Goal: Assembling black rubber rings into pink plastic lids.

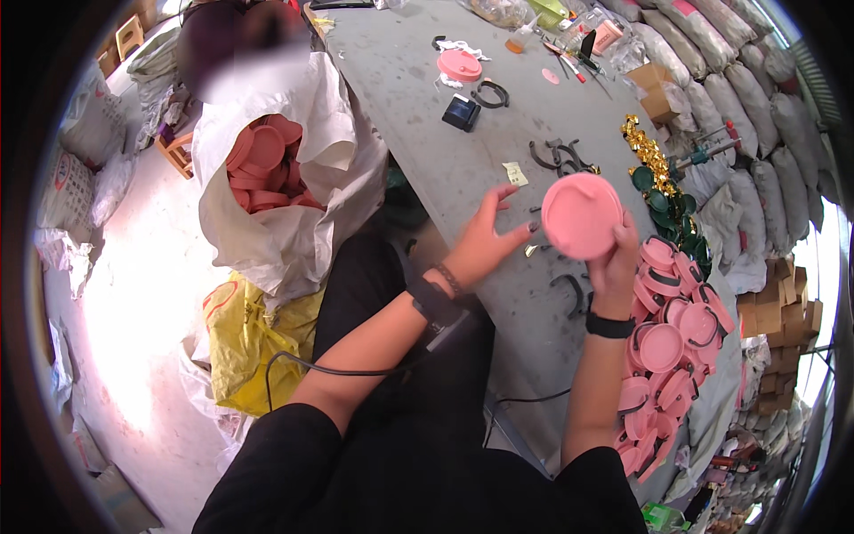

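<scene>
My right hand grips a round pink plastic lid by its lower right edge, holding it up above the grey table. To its left, my left hand is open with thumb and fingers apart, close to the lid but not touching it. Black curved handles lie on the table just beyond the lid, and another black curved handle lies nearer to me. A pile of pink lids with black handles spreads beside my right wrist.
At left a white sack stands full of pink lids, with a yellow sack nearer. Gold pieces and green lids lie along the table's right side. Farther off are a black box and another pink lid.
</scene>
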Demonstrator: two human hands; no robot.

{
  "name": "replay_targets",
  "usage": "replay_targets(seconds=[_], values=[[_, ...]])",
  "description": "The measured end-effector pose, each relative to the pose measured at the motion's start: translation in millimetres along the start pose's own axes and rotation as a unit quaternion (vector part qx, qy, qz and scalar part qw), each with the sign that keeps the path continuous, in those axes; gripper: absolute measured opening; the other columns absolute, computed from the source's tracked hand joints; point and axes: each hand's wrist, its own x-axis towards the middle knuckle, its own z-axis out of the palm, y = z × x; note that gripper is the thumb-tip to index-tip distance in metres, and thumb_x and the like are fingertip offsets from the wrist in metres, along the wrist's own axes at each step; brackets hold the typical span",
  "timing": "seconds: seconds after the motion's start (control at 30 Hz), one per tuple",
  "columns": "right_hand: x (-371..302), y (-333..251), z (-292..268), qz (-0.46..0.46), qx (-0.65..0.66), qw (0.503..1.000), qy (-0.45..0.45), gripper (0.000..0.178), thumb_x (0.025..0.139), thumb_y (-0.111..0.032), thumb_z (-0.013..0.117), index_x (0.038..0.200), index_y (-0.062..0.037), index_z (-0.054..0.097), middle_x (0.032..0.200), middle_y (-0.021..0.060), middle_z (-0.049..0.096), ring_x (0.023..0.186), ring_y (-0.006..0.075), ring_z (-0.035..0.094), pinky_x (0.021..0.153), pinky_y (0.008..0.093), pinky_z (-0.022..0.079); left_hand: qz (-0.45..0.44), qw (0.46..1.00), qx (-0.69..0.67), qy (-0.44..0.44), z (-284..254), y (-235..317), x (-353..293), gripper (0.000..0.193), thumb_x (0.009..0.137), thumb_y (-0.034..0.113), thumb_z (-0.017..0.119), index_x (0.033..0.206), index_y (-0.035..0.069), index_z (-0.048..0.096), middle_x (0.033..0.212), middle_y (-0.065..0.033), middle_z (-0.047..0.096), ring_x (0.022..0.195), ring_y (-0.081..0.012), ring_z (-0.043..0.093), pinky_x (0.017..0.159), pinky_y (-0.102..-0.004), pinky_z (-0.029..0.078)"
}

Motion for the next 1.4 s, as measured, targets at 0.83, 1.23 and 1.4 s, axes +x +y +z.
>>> replay_targets(seconds=[0.83, 1.23, 1.4], values=[[-75, -59, 77, -0.195, -0.485, 0.838, -0.159, 0.016, 0.087, -0.017, 0.061, 0.096, -0.0035, 0.061, 0.083, 0.0096, 0.062, 0.077, 0.026, 0.058, 0.078, 0.0366, 0.04, -0.221, 0.96, -0.173, -0.017, -49, 77, -4, 0.043, 0.084, 0.02, 0.066, 0.118, -0.003, 0.052, 0.103, -0.0107, 0.063, 0.088, -0.0148, 0.065, 0.072, -0.0278, 0.055], [-63, -77, 88, -0.29, -0.594, 0.698, -0.274, 0.023, 0.08, -0.028, 0.068, 0.093, -0.0095, 0.063, 0.067, 0.0018, 0.056, 0.065, 0.0183, 0.055, 0.078, 0.0349, 0.037, -0.228, 0.963, -0.141, -0.037, -49, 76, -2, 0.04, 0.083, 0.022, 0.062, 0.114, -0.002, 0.054, 0.097, -0.0075, 0.062, 0.081, -0.0124, 0.061, 0.068, -0.0246, 0.05], [-59, -74, 89, -0.32, -0.587, 0.689, -0.281, 0.021, 0.078, -0.028, 0.069, 0.09, -0.0116, 0.066, 0.068, 0.0004, 0.054, 0.067, 0.017, 0.053, 0.075, 0.0341, 0.036, -0.231, 0.966, -0.104, -0.045, -49, 84, -5, 0.037, 0.084, 0.02, 0.06, 0.114, 0.0, 0.054, 0.097, -0.0071, 0.062, 0.081, -0.0127, 0.061, 0.068, -0.0256, 0.051]])
